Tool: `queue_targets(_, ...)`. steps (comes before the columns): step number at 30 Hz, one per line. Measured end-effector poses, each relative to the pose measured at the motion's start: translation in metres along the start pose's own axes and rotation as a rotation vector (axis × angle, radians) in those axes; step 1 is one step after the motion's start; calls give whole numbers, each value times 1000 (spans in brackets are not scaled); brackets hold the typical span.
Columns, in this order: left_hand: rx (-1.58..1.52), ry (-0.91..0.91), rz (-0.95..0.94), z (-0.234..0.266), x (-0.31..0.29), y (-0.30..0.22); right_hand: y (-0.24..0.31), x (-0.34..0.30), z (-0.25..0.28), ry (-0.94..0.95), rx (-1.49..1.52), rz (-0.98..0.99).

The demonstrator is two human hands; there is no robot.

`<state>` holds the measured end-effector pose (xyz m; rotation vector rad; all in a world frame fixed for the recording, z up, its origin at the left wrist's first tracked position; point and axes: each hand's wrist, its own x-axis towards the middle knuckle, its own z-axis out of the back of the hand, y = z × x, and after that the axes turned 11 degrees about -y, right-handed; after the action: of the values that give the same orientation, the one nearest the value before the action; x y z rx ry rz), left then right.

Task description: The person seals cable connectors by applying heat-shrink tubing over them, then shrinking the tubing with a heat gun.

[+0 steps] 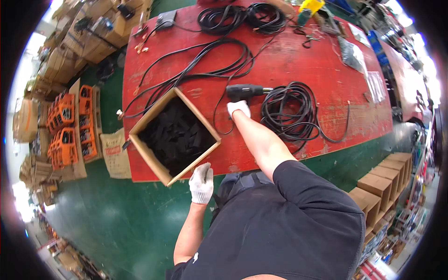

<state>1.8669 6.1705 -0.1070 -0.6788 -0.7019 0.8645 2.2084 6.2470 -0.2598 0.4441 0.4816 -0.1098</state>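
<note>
My right hand (239, 109), in a white glove, is closed on the grip of a black heat gun (245, 90). The short metal nozzle of the gun points right, toward a coil of black cable (290, 112) lying on the red table (347, 109). My left hand (201, 183), gloved too, hangs at the table's near edge, just off the near corner of an open cardboard box (196, 164). Its fingers are loosely stretched with nothing visible in them. Many small black pieces (175, 135) fill the inside of the box.
Loose black cables (186, 74) run across the table's left half, with more coils (221, 19) at the far edge. Plastic bags (352, 55) and a yellow thing (311, 5) lie far right. Orange crates (63, 126) stand left on the green floor; cardboard boxes (375, 179) line the right.
</note>
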Motion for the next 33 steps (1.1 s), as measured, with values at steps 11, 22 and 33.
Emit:
queue_targets(11, 60, -127, 236, 16, -12, -3, 27, -6, -21, -114, -179, -12)
queue_targets(22, 403, -498, 312, 100, 40, 120, -8, 1, -15, -428, 557, -44)
queue_targets(33, 222, 136, 634, 128, 71, 205, -8, -92, 99, -437, 962, 382)
